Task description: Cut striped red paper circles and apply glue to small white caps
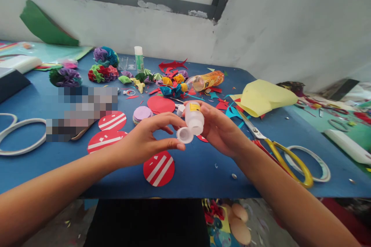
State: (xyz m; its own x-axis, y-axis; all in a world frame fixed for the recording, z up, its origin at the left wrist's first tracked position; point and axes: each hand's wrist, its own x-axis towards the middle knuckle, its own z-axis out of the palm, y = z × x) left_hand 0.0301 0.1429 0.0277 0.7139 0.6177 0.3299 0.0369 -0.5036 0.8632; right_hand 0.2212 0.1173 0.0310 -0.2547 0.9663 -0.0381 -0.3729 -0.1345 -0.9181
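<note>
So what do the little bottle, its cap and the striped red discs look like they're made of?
The bottle in the right hand looks like milky, semi-clear plastic with a smooth sheen and a yellow label. The cap pinched by the left hand seems to be white plastic, hollow inside. The red discs look like flat matte paper or thin foam with white strips; which, I cannot tell.

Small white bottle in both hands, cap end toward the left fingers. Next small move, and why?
Probably twist the cap off. The right hand grips the small white bottle tilted toward the left hand, whose thumb and fingertips pinch the cap; it looks seated or barely off. Red striped circles lie below.
</note>
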